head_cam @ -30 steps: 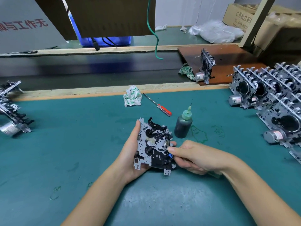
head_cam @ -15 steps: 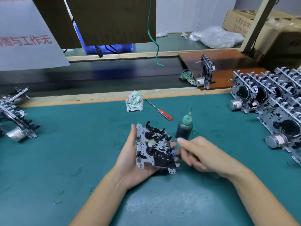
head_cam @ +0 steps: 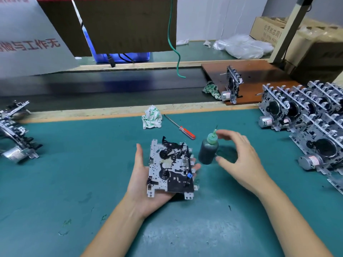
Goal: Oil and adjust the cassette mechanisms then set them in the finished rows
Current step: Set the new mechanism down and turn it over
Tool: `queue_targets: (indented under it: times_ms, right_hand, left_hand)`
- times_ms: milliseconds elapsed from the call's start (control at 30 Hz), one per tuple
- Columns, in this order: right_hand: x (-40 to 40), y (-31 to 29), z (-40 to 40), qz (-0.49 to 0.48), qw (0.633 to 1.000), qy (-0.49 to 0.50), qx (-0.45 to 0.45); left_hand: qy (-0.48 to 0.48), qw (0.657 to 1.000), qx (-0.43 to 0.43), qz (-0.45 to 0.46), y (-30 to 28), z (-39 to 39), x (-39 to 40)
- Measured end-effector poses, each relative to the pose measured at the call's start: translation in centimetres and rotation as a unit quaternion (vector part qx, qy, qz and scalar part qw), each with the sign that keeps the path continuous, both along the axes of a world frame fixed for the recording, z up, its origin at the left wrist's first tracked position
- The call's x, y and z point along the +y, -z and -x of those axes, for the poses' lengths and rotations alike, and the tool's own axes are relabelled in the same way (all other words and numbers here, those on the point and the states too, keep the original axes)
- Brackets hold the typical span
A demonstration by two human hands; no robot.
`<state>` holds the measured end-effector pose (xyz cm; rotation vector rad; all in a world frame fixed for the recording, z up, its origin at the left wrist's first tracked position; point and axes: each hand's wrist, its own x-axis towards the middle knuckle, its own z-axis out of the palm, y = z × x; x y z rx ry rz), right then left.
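Note:
A cassette mechanism (head_cam: 170,167), a silver perforated plate with black parts and a small blue piece, lies face up on my left hand (head_cam: 141,182). The thumb stands straight along its left edge and the fingertips show past its right edge. A dark oil bottle (head_cam: 207,153) with a green needle cap stands upright on the green mat just to the right. My right hand (head_cam: 239,160) hovers beside the bottle, thumb and fingers spread in a wide curve, holding nothing and not touching it. Rows of mechanisms (head_cam: 306,115) with motors stand at the right.
A red-handled screwdriver (head_cam: 182,129) and a crumpled rag (head_cam: 151,120) lie behind the bottle. More mechanisms (head_cam: 14,138) sit at the left edge. One mechanism (head_cam: 232,86) stands on a brown board (head_cam: 259,75) beside the dark conveyor belt (head_cam: 111,89).
My right hand left the mechanism's right edge, moved right and up, and opened beside the oil bottle. My left hand flattened under the mechanism.

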<state>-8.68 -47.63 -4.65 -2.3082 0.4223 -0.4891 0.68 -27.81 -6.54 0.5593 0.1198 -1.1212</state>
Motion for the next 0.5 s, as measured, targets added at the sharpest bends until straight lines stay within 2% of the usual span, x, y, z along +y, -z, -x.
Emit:
queue_targets:
  times_ms: [67, 167, 267, 333, 400, 500]
  right_hand:
    - [0.6, 0.0, -0.2, -0.099, 0.994, -0.033, 0.009]
    - [1.2, 1.0, -0.9, -0.092, 0.995, 0.005, 0.038]
    - [1.4, 0.9, -0.9, -0.159, 0.987, 0.002, -0.027]
    - [1.7, 0.2, -0.8, -0.271, 0.956, -0.037, -0.110]
    - [1.5, -0.4, -0.7, -0.377, 0.908, -0.035, -0.180]
    - [1.3, -1.0, -0.7, -0.486, 0.848, -0.012, -0.212]
  left_hand:
    - [0.013, 1.000, -0.008, -0.010, 0.2, 0.0, -0.2]
    - [0.030, 0.999, -0.006, -0.009, 0.3, 0.2, -0.5]
    - [0.037, 0.999, -0.016, -0.003, 0.5, 0.0, -0.4]
    - [0.041, 0.999, -0.013, 0.005, 0.5, -0.1, -0.2]
    - [0.043, 0.999, -0.008, 0.014, 0.4, -0.1, -0.3]
    - [0.044, 0.999, -0.010, 0.015, 0.5, -0.1, -0.3]
